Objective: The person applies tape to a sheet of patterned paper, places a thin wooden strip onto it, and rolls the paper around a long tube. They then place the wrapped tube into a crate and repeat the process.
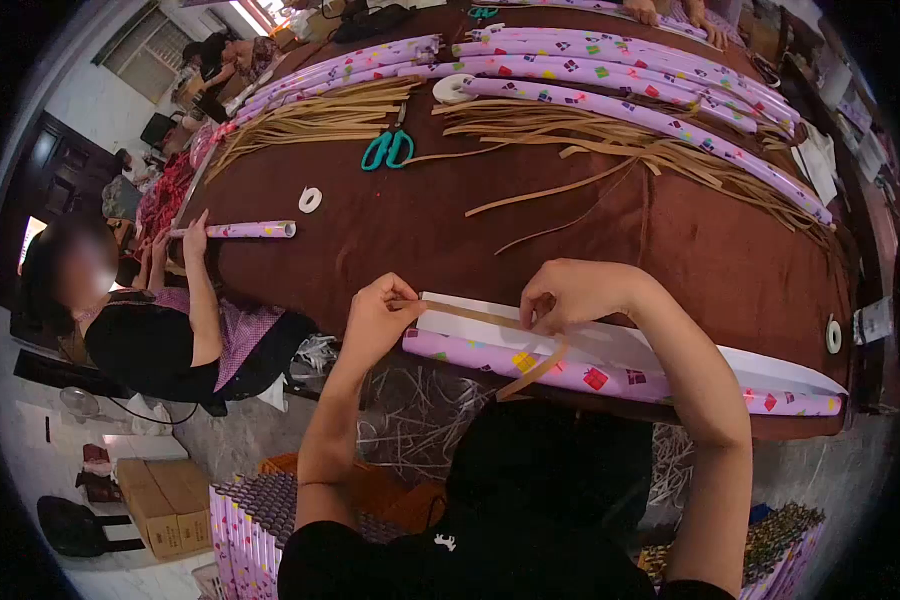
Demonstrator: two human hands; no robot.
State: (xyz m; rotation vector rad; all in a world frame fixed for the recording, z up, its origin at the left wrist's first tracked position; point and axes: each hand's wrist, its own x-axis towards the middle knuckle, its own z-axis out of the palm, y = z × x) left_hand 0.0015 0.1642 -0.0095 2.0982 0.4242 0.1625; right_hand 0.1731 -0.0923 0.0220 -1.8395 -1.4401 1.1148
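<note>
A purple patterned paper roll (620, 380) lies along the near table edge, its white inner side (470, 322) partly unrolled. A tan strip (470, 312) runs along that white flap between my hands. My left hand (380, 315) pinches the strip's left end at the flap's corner. With fingertips closed, my right hand (560, 298) presses on the strip near the middle of the flap. The strip's loose tail (537, 372) hangs over the purple roll below my right hand.
Teal-handled scissors (388, 150), tan strips (310, 125) and finished-looking purple rolls (610, 65) lie across the brown table (370, 235). White tape rolls (310, 200) sit left and far right. A co-worker (160, 330) at left holds another roll (255, 230); another person's hands (705, 30) are at the far side.
</note>
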